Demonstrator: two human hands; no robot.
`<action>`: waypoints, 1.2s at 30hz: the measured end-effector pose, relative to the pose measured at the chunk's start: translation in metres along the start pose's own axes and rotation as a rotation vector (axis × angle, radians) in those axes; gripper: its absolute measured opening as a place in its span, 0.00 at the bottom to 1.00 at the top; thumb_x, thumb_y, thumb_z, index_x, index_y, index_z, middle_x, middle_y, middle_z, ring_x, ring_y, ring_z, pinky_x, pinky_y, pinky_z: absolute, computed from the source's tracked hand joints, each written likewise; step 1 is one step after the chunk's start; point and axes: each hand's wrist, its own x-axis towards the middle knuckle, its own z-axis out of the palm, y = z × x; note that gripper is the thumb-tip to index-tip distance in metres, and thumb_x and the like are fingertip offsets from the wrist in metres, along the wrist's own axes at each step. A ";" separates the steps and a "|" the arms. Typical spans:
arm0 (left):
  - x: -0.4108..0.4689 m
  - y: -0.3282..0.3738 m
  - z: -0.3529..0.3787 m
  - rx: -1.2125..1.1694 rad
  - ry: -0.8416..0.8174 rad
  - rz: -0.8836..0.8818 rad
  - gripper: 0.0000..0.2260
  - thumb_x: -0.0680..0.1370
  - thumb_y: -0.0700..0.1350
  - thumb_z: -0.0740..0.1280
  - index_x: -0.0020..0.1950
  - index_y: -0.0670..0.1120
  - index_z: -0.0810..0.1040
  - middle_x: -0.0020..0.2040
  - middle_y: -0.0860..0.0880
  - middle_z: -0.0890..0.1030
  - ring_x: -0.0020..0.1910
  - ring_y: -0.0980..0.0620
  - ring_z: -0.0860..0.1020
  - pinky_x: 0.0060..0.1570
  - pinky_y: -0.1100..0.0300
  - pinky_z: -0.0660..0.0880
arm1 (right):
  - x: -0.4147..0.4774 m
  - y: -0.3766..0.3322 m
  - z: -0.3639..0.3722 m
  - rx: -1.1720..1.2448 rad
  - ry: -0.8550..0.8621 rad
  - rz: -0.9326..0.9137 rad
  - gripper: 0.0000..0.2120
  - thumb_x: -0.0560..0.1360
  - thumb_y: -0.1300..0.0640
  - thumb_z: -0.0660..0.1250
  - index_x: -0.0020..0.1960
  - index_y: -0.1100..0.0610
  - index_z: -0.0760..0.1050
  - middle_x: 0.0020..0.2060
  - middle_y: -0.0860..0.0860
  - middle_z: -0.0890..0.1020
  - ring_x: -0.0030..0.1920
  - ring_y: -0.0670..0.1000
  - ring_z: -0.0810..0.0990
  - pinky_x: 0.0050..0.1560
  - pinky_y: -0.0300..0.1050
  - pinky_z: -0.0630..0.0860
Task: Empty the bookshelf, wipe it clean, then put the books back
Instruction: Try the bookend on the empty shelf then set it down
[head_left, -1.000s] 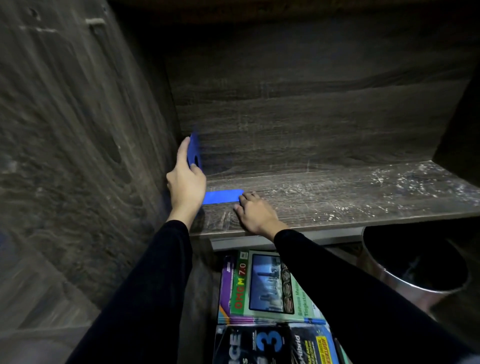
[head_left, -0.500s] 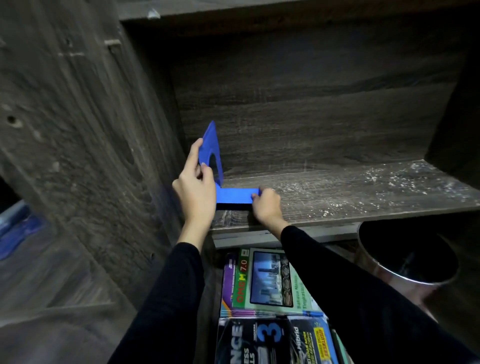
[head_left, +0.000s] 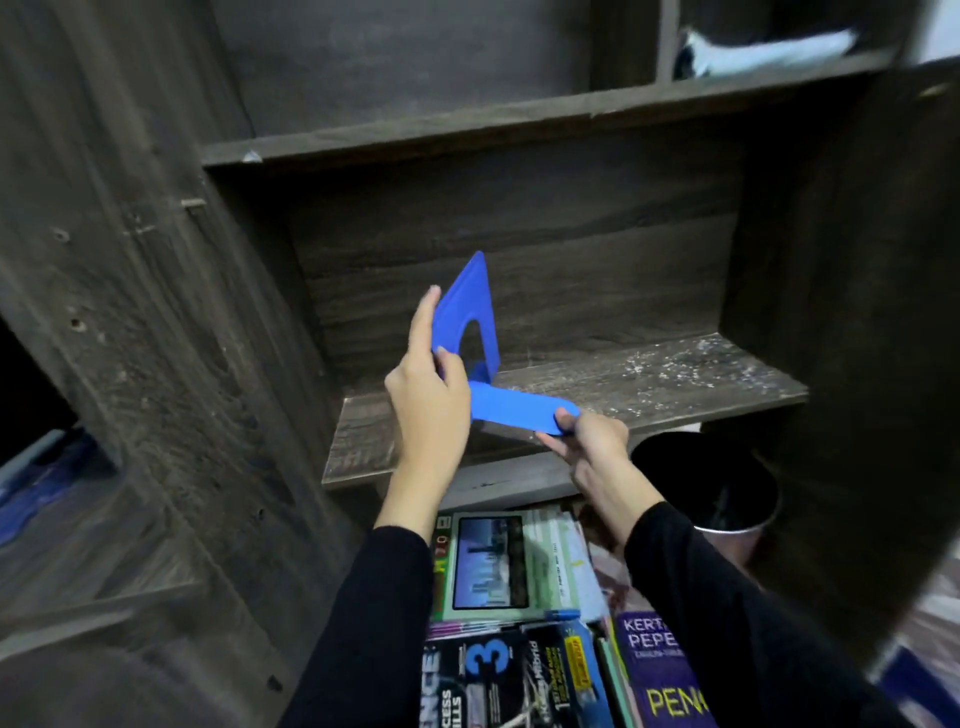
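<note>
A blue L-shaped bookend is lifted off the dark wooden shelf board. My left hand grips its upright plate near the bend. My right hand pinches the rounded end of its flat foot. The bookend hangs over the shelf's front left part, tilted a little. The shelf compartment holds no books, and its board shows white dust and specks, thickest at the right. A stack of books and magazines lies on the floor below the shelf, between my forearms.
A round metal bin stands on the floor under the shelf's right side. Thick wooden uprights flank the compartment left and right. Another board closes it above, with higher compartments beyond.
The bookend came away from the left back corner, rising off the board and moving forward and right in both hands. My head pulled back, showing more of the bookcase.
</note>
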 end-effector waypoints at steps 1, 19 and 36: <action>-0.004 0.007 0.004 0.017 -0.069 0.013 0.26 0.76 0.32 0.57 0.72 0.51 0.68 0.35 0.46 0.75 0.28 0.55 0.67 0.30 0.67 0.62 | -0.004 -0.007 -0.014 0.022 0.020 -0.016 0.05 0.75 0.77 0.59 0.46 0.69 0.70 0.50 0.62 0.74 0.48 0.59 0.76 0.48 0.56 0.75; -0.156 0.103 0.142 -0.080 -0.712 0.189 0.13 0.79 0.40 0.63 0.63 0.47 0.78 0.50 0.46 0.81 0.49 0.48 0.76 0.44 0.67 0.63 | -0.043 -0.037 -0.297 0.215 0.517 -0.161 0.16 0.78 0.70 0.61 0.65 0.70 0.69 0.52 0.63 0.78 0.36 0.51 0.78 0.34 0.43 0.82; -0.338 0.154 0.233 -0.229 -1.397 0.135 0.08 0.75 0.38 0.63 0.49 0.41 0.82 0.37 0.43 0.80 0.38 0.45 0.77 0.39 0.53 0.69 | -0.093 0.038 -0.519 0.322 1.307 -0.247 0.13 0.77 0.68 0.62 0.61 0.67 0.72 0.49 0.60 0.77 0.43 0.57 0.77 0.25 0.36 0.77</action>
